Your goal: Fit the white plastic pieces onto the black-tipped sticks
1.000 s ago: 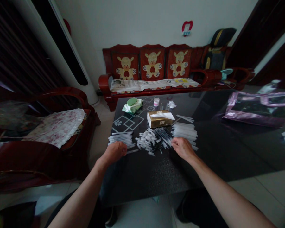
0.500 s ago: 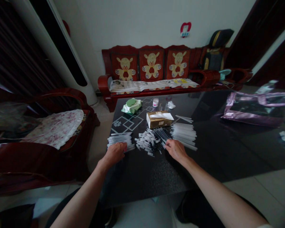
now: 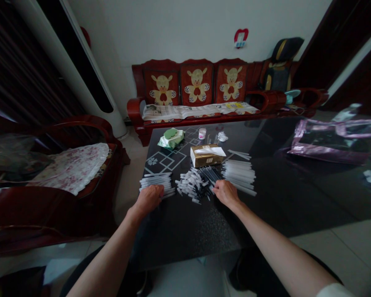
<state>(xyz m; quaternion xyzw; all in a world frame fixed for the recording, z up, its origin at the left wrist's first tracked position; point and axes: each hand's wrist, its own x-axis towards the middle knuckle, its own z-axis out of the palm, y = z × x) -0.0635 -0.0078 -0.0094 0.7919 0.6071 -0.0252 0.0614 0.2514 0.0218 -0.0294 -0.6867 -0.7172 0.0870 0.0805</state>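
Note:
My left hand (image 3: 150, 198) rests palm down at the near edge of a stack of pale sticks (image 3: 156, 180), which look like pens. Its fingers curl together, and whatever they hold is hidden. Thumb and fingers of my right hand (image 3: 226, 192) are pinched at the near ends of thin black rods (image 3: 210, 173), which look like pen refills; I cannot make out what is between the fingertips. A heap of short white caps (image 3: 190, 181) mixed with small black pieces lies between the hands. Right of the rods is a row of translucent white tubes (image 3: 239, 173).
On the dark table (image 3: 185, 235), a gold tissue box (image 3: 207, 159) stands behind the heap. Farther back are a green wipes pack (image 3: 171, 139), a small cup (image 3: 202, 133) and crumpled white tissue (image 3: 222, 136). A clear bag with pink edging (image 3: 334, 142) lies at right.
My right hand has shifted slightly left and toward the heap of caps. My left hand stays almost where it was at the stack of sticks.

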